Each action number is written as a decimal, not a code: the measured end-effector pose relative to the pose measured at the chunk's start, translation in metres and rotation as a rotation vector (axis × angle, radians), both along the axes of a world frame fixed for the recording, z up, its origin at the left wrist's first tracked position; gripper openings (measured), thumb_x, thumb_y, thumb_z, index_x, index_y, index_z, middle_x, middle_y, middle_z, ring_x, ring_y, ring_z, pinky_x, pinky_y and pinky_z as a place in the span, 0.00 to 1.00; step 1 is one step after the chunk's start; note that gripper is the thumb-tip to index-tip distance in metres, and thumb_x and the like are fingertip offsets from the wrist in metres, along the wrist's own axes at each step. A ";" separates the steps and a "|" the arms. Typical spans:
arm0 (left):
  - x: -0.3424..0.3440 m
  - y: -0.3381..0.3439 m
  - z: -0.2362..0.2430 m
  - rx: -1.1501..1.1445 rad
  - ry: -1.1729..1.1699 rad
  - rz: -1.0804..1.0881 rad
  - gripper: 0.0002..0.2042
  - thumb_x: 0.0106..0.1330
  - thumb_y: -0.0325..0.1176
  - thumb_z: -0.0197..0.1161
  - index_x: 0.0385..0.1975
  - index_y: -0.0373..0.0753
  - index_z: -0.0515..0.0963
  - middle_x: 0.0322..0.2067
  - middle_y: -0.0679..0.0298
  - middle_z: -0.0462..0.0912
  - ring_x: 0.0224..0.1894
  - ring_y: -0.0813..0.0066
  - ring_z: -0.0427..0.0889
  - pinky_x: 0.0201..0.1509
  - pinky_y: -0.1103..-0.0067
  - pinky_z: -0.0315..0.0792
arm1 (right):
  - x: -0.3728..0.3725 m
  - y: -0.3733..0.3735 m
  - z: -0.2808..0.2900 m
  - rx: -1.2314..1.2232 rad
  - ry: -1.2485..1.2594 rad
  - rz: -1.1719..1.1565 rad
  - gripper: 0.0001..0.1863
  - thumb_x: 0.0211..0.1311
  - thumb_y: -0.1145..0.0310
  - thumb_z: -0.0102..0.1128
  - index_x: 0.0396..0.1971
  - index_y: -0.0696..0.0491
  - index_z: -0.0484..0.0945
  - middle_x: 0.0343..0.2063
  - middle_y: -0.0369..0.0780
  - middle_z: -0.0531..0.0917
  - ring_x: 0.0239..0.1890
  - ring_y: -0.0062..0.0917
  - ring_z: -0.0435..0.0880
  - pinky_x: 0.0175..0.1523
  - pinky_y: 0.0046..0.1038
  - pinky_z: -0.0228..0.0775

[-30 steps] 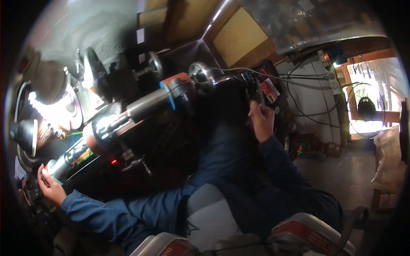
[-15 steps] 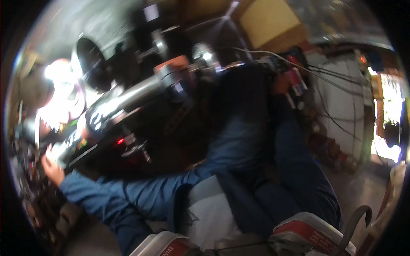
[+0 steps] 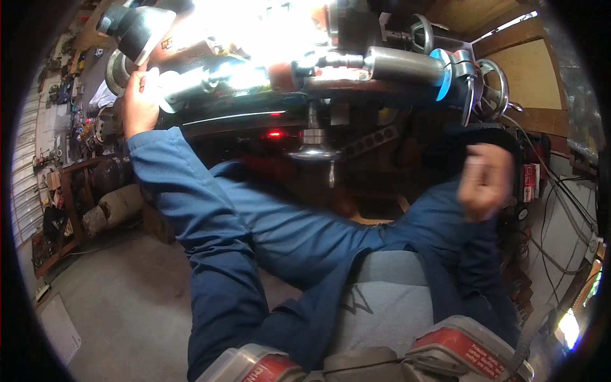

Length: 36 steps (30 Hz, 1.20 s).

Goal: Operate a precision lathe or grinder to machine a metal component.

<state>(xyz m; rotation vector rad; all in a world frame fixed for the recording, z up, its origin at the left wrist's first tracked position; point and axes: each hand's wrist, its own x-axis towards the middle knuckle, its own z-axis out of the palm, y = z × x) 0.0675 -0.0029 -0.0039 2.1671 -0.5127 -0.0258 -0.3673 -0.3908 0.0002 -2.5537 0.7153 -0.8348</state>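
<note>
Our view has swung left, and our blurred right hand (image 3: 485,181), beside the red box (image 3: 529,183) half a second ago, is now over our right thigh (image 3: 423,213), fingers curled in; we cannot tell if it holds anything. Our left hand (image 3: 141,102) stays at the left end of the metal bar (image 3: 404,65) ahead, its grip unclear to us. White lettering marks the red labels (image 3: 455,344) below.

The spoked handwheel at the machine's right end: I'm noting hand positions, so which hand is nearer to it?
Right. The right hand is apart from the spoked handwheel, below it in the picture; the left hand is far to its left, beside the pale disc.
</note>
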 end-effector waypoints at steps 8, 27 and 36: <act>0.009 0.002 -0.005 0.098 -0.018 -0.022 0.13 0.71 0.30 0.53 0.52 0.35 0.74 0.57 0.65 0.76 0.39 0.87 0.73 0.44 0.86 0.69 | 0.114 0.068 -0.148 1.059 0.875 0.750 0.48 0.60 0.39 0.54 0.65 0.65 0.54 0.66 0.55 0.59 0.69 0.41 0.56 0.72 0.36 0.45; 0.005 0.010 0.000 0.150 -0.015 0.058 0.11 0.69 0.37 0.57 0.43 0.36 0.75 0.56 0.64 0.78 0.34 0.86 0.73 0.39 0.85 0.70 | 0.127 0.109 -0.126 1.622 0.441 0.670 0.37 0.49 0.57 0.73 0.57 0.56 0.67 0.53 0.43 0.77 0.57 0.28 0.73 0.65 0.30 0.59; -0.005 0.000 0.007 0.092 -0.081 -0.010 0.10 0.70 0.35 0.57 0.42 0.34 0.75 0.31 0.68 0.77 0.31 0.84 0.71 0.35 0.83 0.67 | 0.129 0.106 -0.119 1.588 0.481 0.674 0.40 0.50 0.57 0.73 0.61 0.56 0.65 0.56 0.43 0.73 0.60 0.29 0.69 0.67 0.31 0.57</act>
